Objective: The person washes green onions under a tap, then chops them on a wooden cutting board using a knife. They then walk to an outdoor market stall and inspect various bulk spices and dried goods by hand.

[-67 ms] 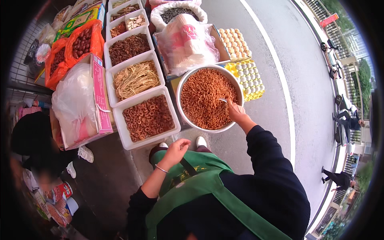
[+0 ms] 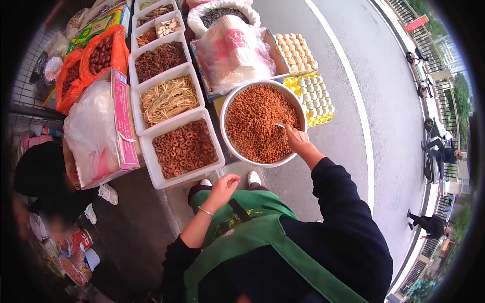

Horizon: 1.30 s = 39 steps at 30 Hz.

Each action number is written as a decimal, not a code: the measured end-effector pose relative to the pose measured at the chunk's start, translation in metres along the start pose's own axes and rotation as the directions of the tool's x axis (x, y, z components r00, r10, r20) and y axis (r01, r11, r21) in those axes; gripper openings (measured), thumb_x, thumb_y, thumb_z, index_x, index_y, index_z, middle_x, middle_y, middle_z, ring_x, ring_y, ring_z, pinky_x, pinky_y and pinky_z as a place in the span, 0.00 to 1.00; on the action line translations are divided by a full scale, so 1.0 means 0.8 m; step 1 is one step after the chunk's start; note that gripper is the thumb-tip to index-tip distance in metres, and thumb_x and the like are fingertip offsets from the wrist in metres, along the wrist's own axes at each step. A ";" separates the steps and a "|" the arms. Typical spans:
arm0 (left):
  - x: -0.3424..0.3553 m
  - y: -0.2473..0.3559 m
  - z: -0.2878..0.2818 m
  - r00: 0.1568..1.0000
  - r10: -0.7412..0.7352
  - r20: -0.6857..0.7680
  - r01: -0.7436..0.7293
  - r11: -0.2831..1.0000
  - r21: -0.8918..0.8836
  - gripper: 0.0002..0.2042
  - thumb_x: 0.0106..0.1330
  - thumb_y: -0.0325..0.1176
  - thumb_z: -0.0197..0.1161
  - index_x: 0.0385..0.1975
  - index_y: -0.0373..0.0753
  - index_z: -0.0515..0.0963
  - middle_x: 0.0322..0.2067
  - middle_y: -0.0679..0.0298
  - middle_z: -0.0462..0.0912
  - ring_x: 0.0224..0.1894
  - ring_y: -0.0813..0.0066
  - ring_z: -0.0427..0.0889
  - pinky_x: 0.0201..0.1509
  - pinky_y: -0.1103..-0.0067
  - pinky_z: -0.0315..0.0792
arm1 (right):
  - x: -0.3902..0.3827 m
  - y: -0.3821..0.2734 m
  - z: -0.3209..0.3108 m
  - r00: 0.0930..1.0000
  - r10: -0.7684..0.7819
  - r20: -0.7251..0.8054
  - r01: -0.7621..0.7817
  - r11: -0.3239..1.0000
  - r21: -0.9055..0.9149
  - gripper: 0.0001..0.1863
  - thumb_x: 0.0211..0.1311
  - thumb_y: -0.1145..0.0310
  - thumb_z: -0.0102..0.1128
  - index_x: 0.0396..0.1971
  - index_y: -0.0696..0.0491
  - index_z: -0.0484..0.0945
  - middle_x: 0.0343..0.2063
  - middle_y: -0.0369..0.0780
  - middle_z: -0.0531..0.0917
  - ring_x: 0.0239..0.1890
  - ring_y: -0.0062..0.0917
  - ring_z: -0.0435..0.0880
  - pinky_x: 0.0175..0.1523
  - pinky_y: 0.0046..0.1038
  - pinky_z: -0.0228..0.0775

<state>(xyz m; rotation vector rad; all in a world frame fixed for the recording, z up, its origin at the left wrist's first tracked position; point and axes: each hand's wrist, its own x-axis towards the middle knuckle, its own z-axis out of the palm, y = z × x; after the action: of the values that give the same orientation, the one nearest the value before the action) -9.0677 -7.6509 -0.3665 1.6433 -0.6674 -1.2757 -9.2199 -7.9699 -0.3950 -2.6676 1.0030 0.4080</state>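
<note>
My right hand grips the handle of a metal spoon at the right side of a large round bowl. The spoon's head is buried in a heap of small reddish-brown beans or nuts; their exact kind is hard to make out. In front of my green apron, my left hand hangs with loosely bent fingers and nothing in it. It is nearest to a white tray of dark red dried rings, apart from it.
White trays of dried strips and dark spices run away at left. Beyond the bowl stand a bag-covered box and egg trays. Orange bags of dates lie far left. A person in dark clothes is at left; a road runs right.
The stall goods sit slightly farther left in the picture. Both hands keep almost the same place, and the right still holds the spoon in the heap.
</note>
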 end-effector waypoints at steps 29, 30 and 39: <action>0.139 -0.067 0.047 0.865 -0.437 -0.246 0.411 0.899 -0.151 0.13 0.65 0.32 0.55 0.22 0.30 0.77 0.16 0.62 0.78 0.15 0.77 0.74 0.20 0.80 0.67 | -0.014 0.022 0.042 0.891 0.399 0.217 -0.450 0.704 0.550 0.25 0.54 0.74 0.43 0.55 0.58 0.58 0.34 0.59 0.78 0.40 0.52 0.78 0.43 0.45 0.70; 0.141 -0.068 0.048 0.871 -0.430 -0.237 0.401 0.902 -0.163 0.13 0.65 0.32 0.55 0.22 0.30 0.77 0.16 0.62 0.78 0.15 0.77 0.74 0.20 0.80 0.67 | -0.017 0.010 0.034 0.890 0.423 0.172 -0.437 0.682 0.587 0.20 0.53 0.75 0.42 0.49 0.58 0.61 0.34 0.59 0.78 0.40 0.53 0.77 0.44 0.46 0.69; 0.140 -0.038 0.037 0.845 -0.506 -0.175 0.496 0.863 -0.099 0.13 0.65 0.33 0.55 0.23 0.30 0.77 0.17 0.63 0.78 0.16 0.78 0.73 0.20 0.80 0.67 | -0.034 -0.047 -0.053 0.992 0.125 0.029 -0.122 0.846 0.520 0.31 0.55 0.79 0.41 0.63 0.55 0.54 0.32 0.59 0.77 0.34 0.52 0.78 0.39 0.44 0.69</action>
<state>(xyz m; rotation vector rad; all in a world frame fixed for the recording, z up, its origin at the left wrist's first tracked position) -9.0633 -7.7418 -0.4448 1.9457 -0.0732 -1.4489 -9.2069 -7.9410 -0.3407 -2.1235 1.1041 0.1211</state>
